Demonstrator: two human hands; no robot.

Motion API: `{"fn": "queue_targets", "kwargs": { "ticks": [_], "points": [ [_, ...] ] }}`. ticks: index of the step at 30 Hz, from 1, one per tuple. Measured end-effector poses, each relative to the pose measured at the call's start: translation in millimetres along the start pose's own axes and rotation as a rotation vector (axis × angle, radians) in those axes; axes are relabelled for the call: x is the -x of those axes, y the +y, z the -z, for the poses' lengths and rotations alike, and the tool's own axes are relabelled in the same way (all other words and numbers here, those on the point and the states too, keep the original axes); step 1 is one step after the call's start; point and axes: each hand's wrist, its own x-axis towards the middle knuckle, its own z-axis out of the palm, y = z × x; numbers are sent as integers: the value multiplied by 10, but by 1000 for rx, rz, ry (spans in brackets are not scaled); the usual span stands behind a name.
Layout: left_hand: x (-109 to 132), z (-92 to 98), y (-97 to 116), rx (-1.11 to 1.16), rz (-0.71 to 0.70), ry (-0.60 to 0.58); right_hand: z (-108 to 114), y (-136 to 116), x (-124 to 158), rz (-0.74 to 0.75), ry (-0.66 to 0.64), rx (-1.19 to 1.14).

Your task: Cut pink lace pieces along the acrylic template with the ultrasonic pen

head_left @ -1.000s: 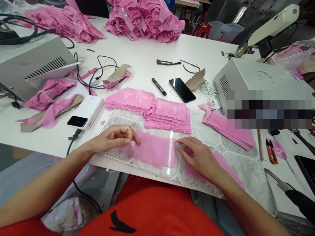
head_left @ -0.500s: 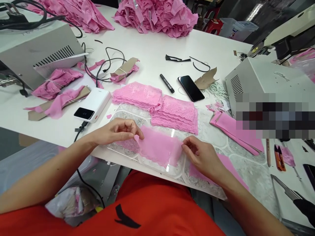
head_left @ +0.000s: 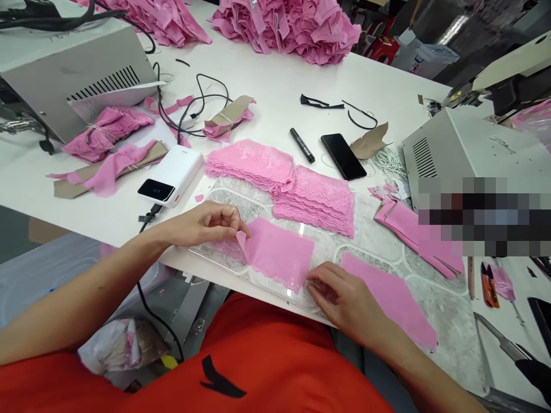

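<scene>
Head view: pink fabric piece (head_left: 280,252) lay between left hand (head_left: 212,223), which pinched its left edge, and right hand (head_left: 338,289), curled near its right edge, grip indeterminable.

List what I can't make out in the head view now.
All head view:
Right hand: its fingers hide any grip on the pink piece.
Scissors: cut off by the right edge.
Pink heap: cut off by the top edge.
Right grey box: pixel blocks cover part.
White device: display digits too small.
</scene>
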Motion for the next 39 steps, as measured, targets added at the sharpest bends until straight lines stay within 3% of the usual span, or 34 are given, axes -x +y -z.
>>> {"fn": "queue_targets", "kwargs": {
  "ticks": [11,39],
  "points": [
    [-3,31,-11,-12,-9,20,-165,55,9,191,128,198],
    [46,47,-40,-6,14,-3,-186,-1,-11,162,103,138]
  ]
}}
